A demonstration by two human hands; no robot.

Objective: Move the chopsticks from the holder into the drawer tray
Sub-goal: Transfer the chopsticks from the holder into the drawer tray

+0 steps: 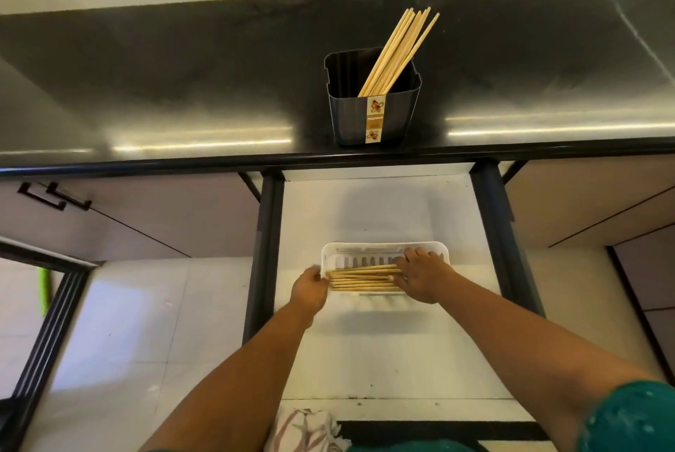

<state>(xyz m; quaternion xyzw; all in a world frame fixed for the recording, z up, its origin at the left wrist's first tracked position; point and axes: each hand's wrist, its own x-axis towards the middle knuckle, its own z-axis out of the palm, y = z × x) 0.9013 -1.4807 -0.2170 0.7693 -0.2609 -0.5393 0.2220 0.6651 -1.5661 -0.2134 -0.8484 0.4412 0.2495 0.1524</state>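
Wooden chopsticks [361, 278] lie flat in the white tray [383, 249] inside the open drawer [365, 360]. Left hand [310, 287] steadies the tray's end, its grip unclear; right hand [420, 278] presses spread fingers down, aligning them. More chopsticks remain leaning in the dark holder [372, 104] on the counter [182, 104].

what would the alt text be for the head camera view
Both hands, left and right, arrange wooden chopsticks in a white tray inside an open drawer. More chopsticks stand in a dark holder on the black counter.
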